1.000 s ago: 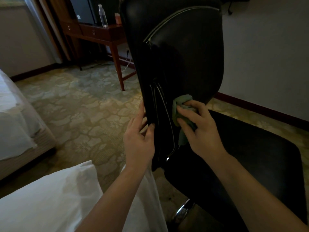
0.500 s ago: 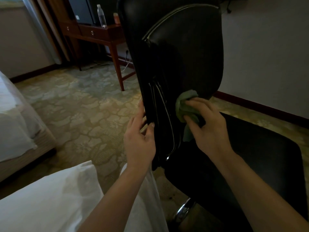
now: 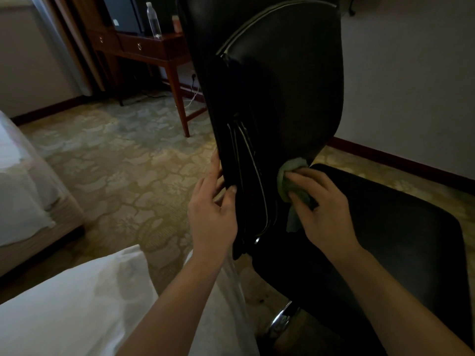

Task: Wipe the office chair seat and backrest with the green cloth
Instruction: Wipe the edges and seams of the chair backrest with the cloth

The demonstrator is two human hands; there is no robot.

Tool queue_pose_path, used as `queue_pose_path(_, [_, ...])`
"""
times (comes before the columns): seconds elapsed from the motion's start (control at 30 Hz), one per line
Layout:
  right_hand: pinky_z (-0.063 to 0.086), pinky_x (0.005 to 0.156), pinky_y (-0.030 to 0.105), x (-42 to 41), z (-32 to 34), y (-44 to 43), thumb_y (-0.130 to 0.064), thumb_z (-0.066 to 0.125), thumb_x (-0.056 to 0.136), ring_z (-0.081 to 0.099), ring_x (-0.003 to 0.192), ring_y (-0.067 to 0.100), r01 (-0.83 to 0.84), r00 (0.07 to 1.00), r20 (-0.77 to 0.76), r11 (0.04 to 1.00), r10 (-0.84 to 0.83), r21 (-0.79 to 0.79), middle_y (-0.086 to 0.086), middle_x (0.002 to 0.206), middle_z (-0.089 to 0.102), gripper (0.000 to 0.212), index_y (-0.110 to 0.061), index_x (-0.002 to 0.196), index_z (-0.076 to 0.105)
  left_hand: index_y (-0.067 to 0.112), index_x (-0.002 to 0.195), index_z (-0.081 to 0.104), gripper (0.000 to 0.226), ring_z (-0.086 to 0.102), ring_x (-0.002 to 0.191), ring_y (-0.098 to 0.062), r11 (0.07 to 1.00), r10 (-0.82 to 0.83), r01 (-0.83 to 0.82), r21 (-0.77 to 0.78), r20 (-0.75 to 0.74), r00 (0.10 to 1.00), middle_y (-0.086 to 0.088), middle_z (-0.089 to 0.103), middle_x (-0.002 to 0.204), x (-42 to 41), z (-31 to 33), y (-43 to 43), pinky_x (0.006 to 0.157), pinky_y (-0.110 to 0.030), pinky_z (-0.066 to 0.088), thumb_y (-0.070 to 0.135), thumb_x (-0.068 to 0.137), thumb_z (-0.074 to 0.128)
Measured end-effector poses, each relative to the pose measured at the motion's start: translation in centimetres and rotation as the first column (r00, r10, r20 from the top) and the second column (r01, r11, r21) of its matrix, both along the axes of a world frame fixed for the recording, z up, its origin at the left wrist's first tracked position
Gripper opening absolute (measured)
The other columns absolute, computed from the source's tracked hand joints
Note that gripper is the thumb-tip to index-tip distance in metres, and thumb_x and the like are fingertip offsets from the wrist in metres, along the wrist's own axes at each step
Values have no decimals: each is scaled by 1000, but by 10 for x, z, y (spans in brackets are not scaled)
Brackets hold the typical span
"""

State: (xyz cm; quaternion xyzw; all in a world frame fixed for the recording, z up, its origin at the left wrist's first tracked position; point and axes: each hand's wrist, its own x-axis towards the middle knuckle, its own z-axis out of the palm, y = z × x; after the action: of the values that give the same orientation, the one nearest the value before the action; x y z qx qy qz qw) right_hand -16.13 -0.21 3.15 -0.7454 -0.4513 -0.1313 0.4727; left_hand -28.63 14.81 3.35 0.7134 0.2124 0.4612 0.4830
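- The green cloth (image 3: 291, 176) sits bunched against the lower front of the black backrest (image 3: 282, 86), right where the backrest meets the seat (image 3: 385, 240), with a loose tail hanging down below the fingers.
- The right hand (image 3: 323, 204) is closed over the cloth, fingers curled on top, pressing it to the leather.
- The left hand (image 3: 212, 214) grips the backrest's left edge: thumb on the side facing us, fingers wrapped round behind it.
- Pale piping (image 3: 250, 160) runs in curved lines down the backrest between the two hands.
- Below the seat, near centre, a shiny chrome post (image 3: 281, 319) catches the light.
- White bedding (image 3: 64, 304) fills the near left corner, and another bed (image 3: 23, 196) lies further left.
- Patterned carpet (image 3: 123, 163) stretches to the far wall.
- Far left stands a wooden desk (image 3: 151, 50) with a clear water bottle (image 3: 153, 20) upright on top.
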Motion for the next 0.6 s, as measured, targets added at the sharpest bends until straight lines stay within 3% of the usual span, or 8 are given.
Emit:
queue_pose_path(0.17, [41,102,13,-6,24,21,1,66,89,51,121,8,-7,997,78,996,0,93,4,131,51,35,-13,122,68,44,149,40,69,63,121,-6,1000,-3,3,-12,4,1000,5,62,130,0,-1,0,94,-23,55,2,99,60])
queue_pose_path(0.37, [51,99,33,-6,3,20,-2,63,92,56,120,21,-25,998,52,999,23,41,10,134,52,29,-9,119,69,48,152,32,77,63,120,-11,998,20,-16,66,-53,998,17,57,125,-1,-4,1,96,-39,57,1,97,60])
queue_pose_path(0.5, [55,95,42,-4,-20,7,-1,64,90,56,119,24,-38,999,4,998,38,-41,10,134,52,31,-11,120,69,53,150,31,81,60,122,-5,997,14,-8,74,-74,997,16,56,129,-3,-2,1,98,-34,56,1,97,61])
queue_pose_path(0.6, [55,95,41,-2,-20,-2,-2,64,90,56,119,23,-21,1000,-14,997,20,-73,7,134,52,32,-14,119,70,53,148,31,80,59,122,-3,998,1,4,69,-75,997,12,57,130,-4,1,2,97,-26,56,0,96,61])
